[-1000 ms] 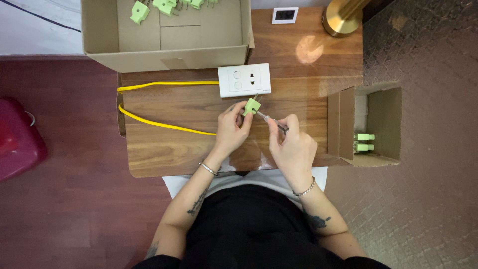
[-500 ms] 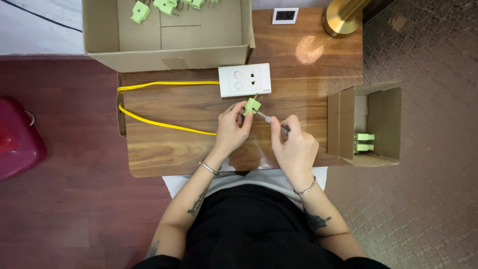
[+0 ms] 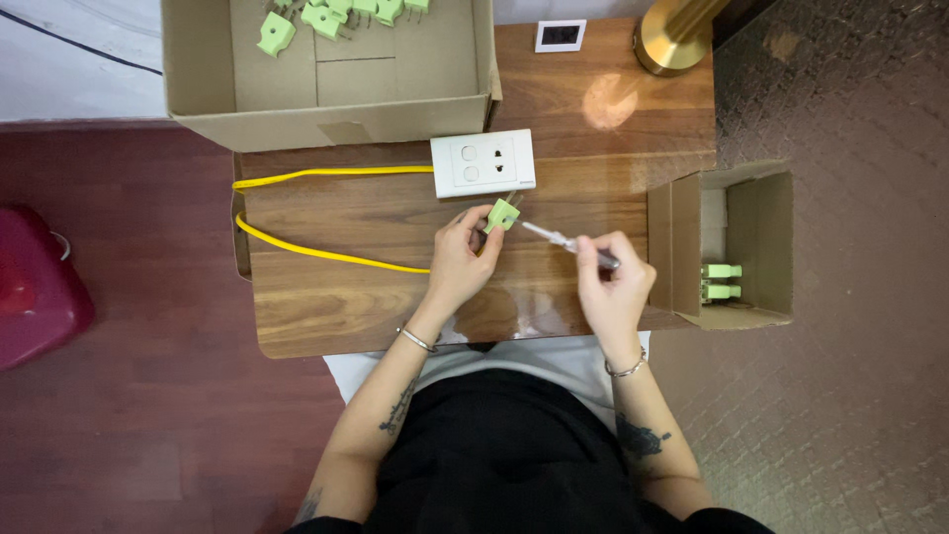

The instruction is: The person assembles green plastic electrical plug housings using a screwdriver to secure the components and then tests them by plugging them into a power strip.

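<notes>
My left hand (image 3: 461, 265) pinches a small light-green plug (image 3: 501, 215) just below the white wall socket plate (image 3: 483, 163) on the wooden table (image 3: 326, 287). My right hand (image 3: 613, 287) grips a slim screwdriver (image 3: 568, 243). Its tip points left toward the green plug and stops just short of it. A yellow cable (image 3: 316, 252) runs from the left side of the socket plate, loops at the table's left edge and comes back under my left hand.
A large open cardboard box (image 3: 326, 99) with several green plugs (image 3: 326, 18) stands at the back. A small open box (image 3: 732, 247) on the right holds two green plugs (image 3: 721, 280). A brass lamp base (image 3: 672, 40), a small white square frame (image 3: 560, 36) and a red object (image 3: 35, 287) on the floor are also here.
My right hand has drawn back to the right, so the screwdriver tip is now a little apart from the green plug. My left hand keeps the plug in place.
</notes>
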